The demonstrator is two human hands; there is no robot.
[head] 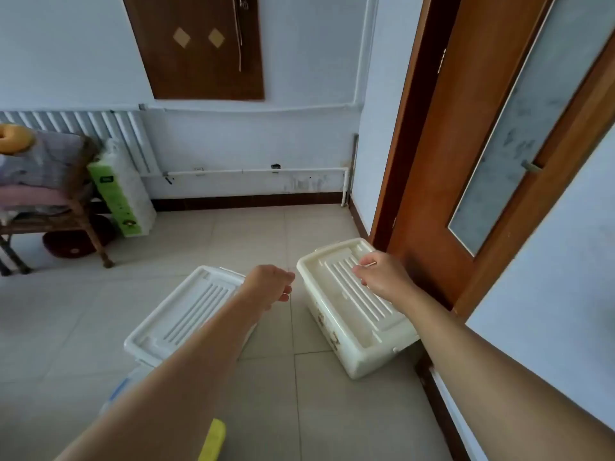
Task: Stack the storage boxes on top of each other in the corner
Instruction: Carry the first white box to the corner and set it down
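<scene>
1. The cream box (357, 306) is sitting at three o'clock by the door (466, 154); the white box (186, 314) is lying at nine, apart.
2. The right hand (382, 272), loosely curled and empty, is hovering over the cream lid, likely to grasp it.
3. The left hand (271, 284) is hanging half-curled and empty between the boxes.

Soft, even daylight fills the room, cool on the wall (83, 61), with faint shadows beside the 2 boxes (352, 304). Wide-angle distortion bends the door (482, 128) at the edge; detail is slightly soft.

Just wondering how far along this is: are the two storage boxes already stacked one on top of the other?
No, the white box and the cream box sit side by side on the tiled floor.
</scene>
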